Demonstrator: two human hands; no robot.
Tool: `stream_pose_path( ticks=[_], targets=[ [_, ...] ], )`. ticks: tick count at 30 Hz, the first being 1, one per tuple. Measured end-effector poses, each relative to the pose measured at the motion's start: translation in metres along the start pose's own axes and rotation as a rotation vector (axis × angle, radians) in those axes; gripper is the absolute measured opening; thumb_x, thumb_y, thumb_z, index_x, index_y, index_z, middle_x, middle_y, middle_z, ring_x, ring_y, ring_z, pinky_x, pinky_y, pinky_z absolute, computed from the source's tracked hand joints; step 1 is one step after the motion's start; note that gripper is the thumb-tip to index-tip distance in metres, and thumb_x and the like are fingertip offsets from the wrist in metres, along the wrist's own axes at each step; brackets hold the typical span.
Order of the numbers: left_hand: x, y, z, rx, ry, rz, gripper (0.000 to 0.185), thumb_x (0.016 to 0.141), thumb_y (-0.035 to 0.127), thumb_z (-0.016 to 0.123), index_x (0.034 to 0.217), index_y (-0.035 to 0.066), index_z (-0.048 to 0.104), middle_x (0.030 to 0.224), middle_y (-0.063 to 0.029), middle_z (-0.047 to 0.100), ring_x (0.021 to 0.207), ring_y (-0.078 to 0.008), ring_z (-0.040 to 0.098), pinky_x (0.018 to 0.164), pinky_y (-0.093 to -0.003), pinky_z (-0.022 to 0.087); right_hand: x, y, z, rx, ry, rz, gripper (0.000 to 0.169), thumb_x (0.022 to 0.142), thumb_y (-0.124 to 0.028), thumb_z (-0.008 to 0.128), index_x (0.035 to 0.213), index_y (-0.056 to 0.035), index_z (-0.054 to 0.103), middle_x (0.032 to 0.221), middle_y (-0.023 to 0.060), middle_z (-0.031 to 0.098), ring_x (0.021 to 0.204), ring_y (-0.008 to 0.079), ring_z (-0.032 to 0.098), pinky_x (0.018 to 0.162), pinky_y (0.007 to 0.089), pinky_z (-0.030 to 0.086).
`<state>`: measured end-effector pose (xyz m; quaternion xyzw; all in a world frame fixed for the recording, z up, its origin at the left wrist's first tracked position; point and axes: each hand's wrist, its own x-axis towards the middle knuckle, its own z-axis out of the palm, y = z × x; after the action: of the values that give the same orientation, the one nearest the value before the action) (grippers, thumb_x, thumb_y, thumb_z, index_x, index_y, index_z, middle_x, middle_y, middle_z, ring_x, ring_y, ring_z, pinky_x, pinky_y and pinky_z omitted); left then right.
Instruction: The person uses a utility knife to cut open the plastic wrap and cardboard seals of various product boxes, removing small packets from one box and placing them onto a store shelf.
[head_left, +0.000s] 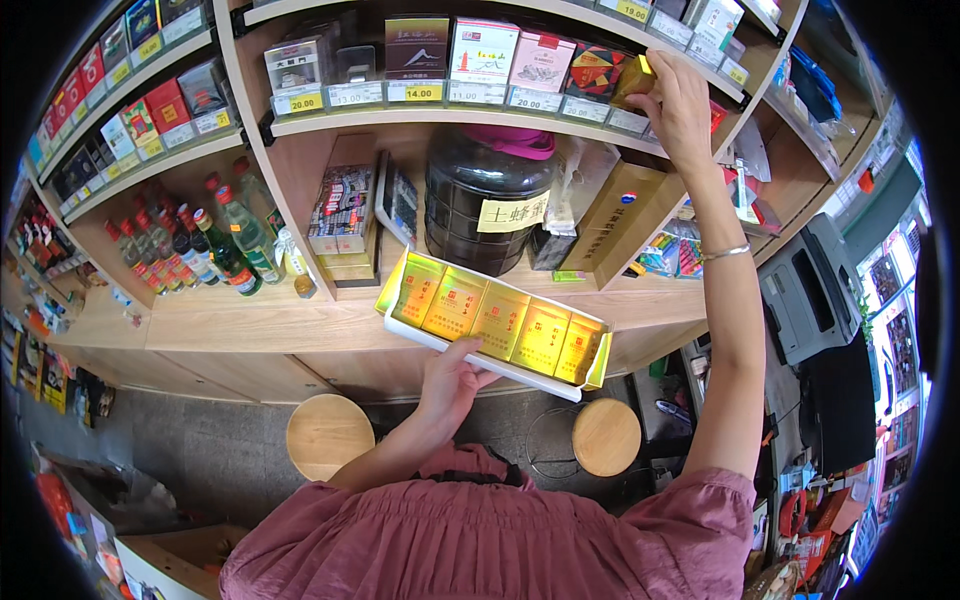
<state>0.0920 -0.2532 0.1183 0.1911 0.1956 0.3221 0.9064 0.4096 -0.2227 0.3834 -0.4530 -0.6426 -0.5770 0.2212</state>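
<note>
An opened white carton (480, 360) holds several gold cigarette packs (499, 319) in a row, tilted in front of the shelving. My left hand (450, 379) grips its near long side, thumb on the edge. Up at the right, my right hand (675, 101), with a bangle on the wrist, has its thumb and fingers around a gold cigarette pack (634, 81) at the right part of the price-tagged shelf (450, 112). Just left of that pack stands a red, black and gold pack (595, 71). Part of the held pack is hidden by my fingers.
Below the shelf stand a large dark jar (480, 202) and a tall brown box (619, 217). Glass bottles (232, 240) fill the left compartment. Two round wooden stools (330, 437) are below the counter. A printer (810, 289) stands at the right.
</note>
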Motion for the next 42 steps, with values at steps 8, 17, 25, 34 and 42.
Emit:
stream_pose_path(
  ticks=[8,17,25,34,42],
  targets=[
    [0.002,0.000,0.005,0.018,0.011,0.032,0.038,0.083,0.010,0.055,0.116,-0.004,0.044,0.110,-0.0158,0.058,0.102,-0.0272,0.059,0.092,-0.0470,0.047,-0.009,-0.007,0.009,-0.040,0.008,0.116,0.047,0.070,-0.017,0.073,0.112,-0.0067,0.057,0.104,0.0100,0.057,0.089,0.0257,0.056,0.071,0.0336,0.047],
    [0.000,-0.003,0.015,0.018,-0.029,0.039,0.036,0.082,0.009,0.057,0.115,-0.002,0.047,0.111,-0.0135,0.057,0.103,-0.0272,0.058,0.089,-0.0481,0.049,-0.015,-0.089,-0.041,0.096,-0.232,0.238,0.060,0.072,-0.033,0.072,0.119,-0.0018,0.051,0.117,0.0162,0.054,0.108,0.0309,0.052,0.089,0.0405,0.042],
    [-0.006,0.001,0.016,0.028,-0.076,0.023,0.046,0.075,-0.002,0.049,0.121,-0.004,0.041,0.116,-0.0154,0.054,0.104,-0.0278,0.057,0.090,-0.0464,0.049,-0.061,-0.196,-0.060,0.725,-1.189,0.422,0.063,0.060,-0.044,0.080,0.098,0.0021,0.059,0.096,0.0169,0.059,0.090,0.0319,0.059,0.077,0.0370,0.047],
    [-0.010,-0.006,0.008,0.013,-0.010,0.020,0.055,0.068,-0.008,0.045,0.123,-0.004,0.038,0.116,-0.0141,0.050,0.109,-0.0279,0.053,0.091,-0.0444,0.046,-0.089,-0.210,-0.054,0.759,-1.042,0.413,0.063,0.060,-0.041,0.080,0.103,0.0006,0.060,0.101,0.0158,0.055,0.100,0.0326,0.053,0.084,0.0381,0.044],
    [-0.009,-0.009,0.007,0.005,-0.013,0.042,0.055,0.068,-0.010,0.044,0.123,-0.004,0.037,0.116,-0.0142,0.050,0.108,-0.0286,0.053,0.090,-0.0435,0.048,-0.102,-0.214,-0.046,0.820,-0.978,0.492,0.052,0.059,-0.033,0.081,0.089,0.0059,0.064,0.125,0.0213,0.048,0.116,0.0352,0.046,0.095,0.0386,0.038]
  ],
)
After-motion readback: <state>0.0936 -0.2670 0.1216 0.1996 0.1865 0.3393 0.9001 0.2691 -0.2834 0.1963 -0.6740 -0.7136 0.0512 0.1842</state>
